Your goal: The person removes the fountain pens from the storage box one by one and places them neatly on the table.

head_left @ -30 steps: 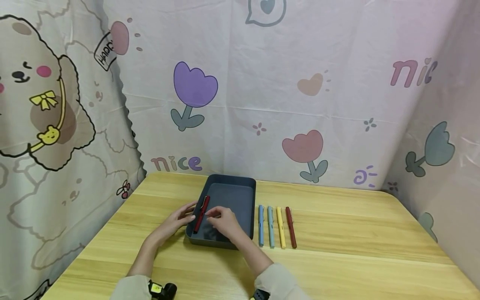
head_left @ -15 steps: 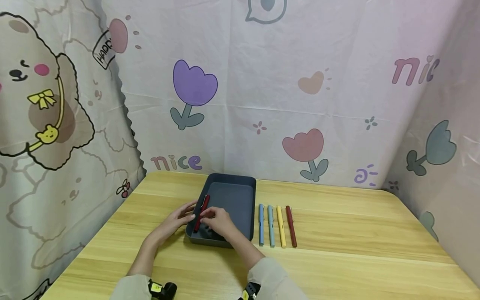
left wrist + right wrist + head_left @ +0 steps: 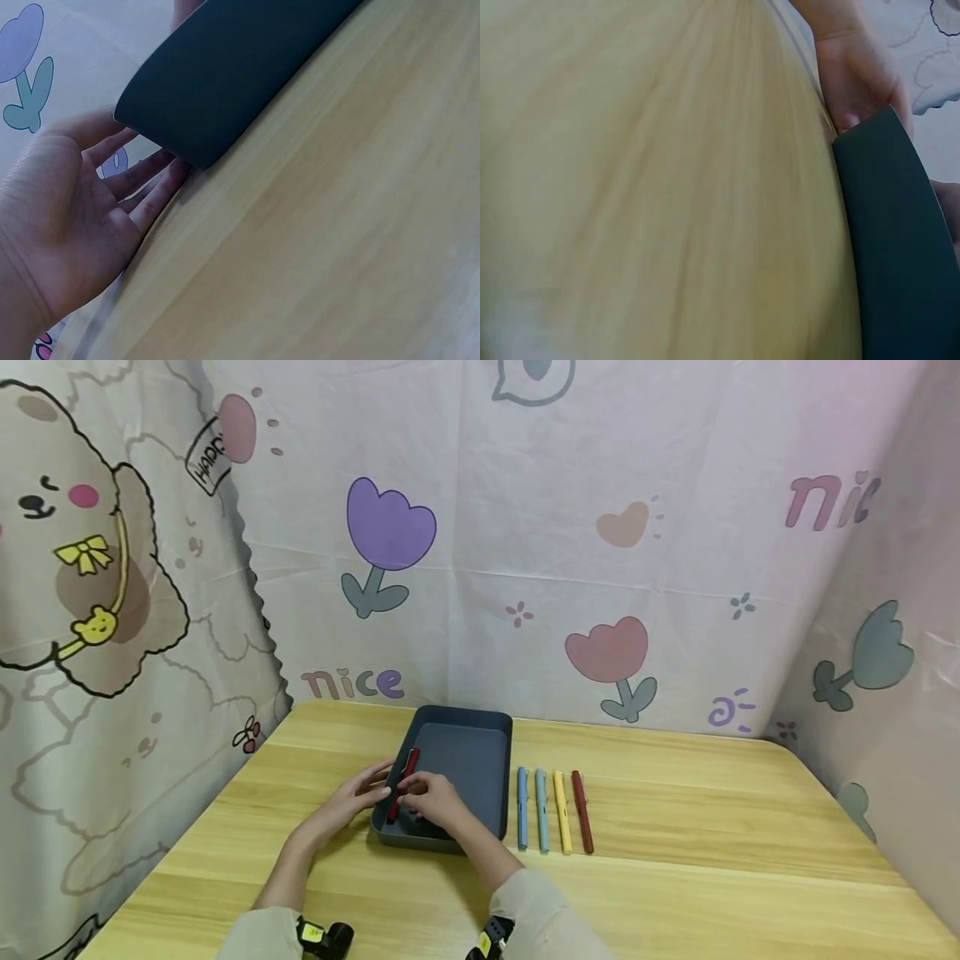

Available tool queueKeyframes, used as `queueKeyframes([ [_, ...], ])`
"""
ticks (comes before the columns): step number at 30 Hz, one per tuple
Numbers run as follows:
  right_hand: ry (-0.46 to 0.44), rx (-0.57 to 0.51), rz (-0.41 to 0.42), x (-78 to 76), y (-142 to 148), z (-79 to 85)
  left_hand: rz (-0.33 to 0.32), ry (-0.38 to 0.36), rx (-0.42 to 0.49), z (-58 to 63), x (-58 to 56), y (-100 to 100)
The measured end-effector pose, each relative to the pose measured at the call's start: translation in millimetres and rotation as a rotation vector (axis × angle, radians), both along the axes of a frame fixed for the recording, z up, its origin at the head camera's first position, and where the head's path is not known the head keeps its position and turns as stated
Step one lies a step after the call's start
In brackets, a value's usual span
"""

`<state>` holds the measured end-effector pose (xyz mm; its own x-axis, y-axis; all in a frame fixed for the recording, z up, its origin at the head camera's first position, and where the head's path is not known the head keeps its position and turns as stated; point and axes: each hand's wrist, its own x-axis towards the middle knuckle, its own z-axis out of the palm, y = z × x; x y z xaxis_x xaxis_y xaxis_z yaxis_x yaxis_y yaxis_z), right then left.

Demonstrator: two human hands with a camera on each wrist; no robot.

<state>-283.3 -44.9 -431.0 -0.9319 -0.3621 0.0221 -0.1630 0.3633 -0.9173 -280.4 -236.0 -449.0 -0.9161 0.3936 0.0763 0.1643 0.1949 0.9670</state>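
Note:
A dark grey tray (image 3: pixel 472 747) sits on the wooden table. Inside it, along the left wall, lies a dark red pen (image 3: pixel 411 764) with a clip. My right hand (image 3: pixel 438 800) reaches into the tray and pinches this pen near its middle with thumb and fingertips; other fingers are partly hidden. My left hand (image 3: pixel 347 803) rests against the tray's left side, thumb at the rim. In the left wrist view, fairly straight fingers of the left hand (image 3: pixel 82 202) touch the outer wall near the tray's corner. The right wrist view shows the tray's outer wall (image 3: pixel 892 240).
Right of the tray several pens lie side by side: a blue pen (image 3: pixel 522 810), a light teal pen (image 3: pixel 542 814), a yellow pen (image 3: pixel 562 814) and a dark red pen (image 3: pixel 582 814). A printed cloth (image 3: pixel 487 527) hangs behind the table (image 3: pixel 712 843).
My right hand has moved a little left inside the tray and its fingertips have come onto the red pen. My left hand stays at the tray's side.

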Motion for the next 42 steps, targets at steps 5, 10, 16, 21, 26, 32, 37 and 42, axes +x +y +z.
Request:
queueKeyframes([
  [5,0.021,0.061,-0.007,-0.9,-0.6,0.4,-0.017,0.012,0.006,-0.1,-2.0,2.5],
  [10,0.026,0.090,-0.015,-0.4,-0.3,0.2,-0.014,0.026,0.000,-0.1,-3.5,2.8],
  [16,0.062,0.129,-0.011,-1.5,-0.6,-3.0,-0.015,0.035,-0.004,-0.3,-4.2,2.0],
  [21,0.085,0.146,-0.024,-1.9,-0.5,-6.2,-0.005,0.027,-0.006,-0.8,-3.5,2.5],
  [26,0.105,0.157,-0.036,-1.3,-0.1,-7.5,-0.012,0.016,0.000,-1.7,-3.3,2.6],
  [32,0.165,0.220,-0.027,-1.0,-1.0,-5.1,-0.005,0.016,0.007,-2.4,-3.2,1.8],
  [37,0.213,0.293,-0.016,-0.4,-3.2,-3.5,0.003,0.012,0.004,-1.8,-2.2,1.1],
  [42,0.208,0.312,-0.012,1.6,-4.8,-1.1,0.003,0.014,0.002,-1.6,-1.3,0.1],
])
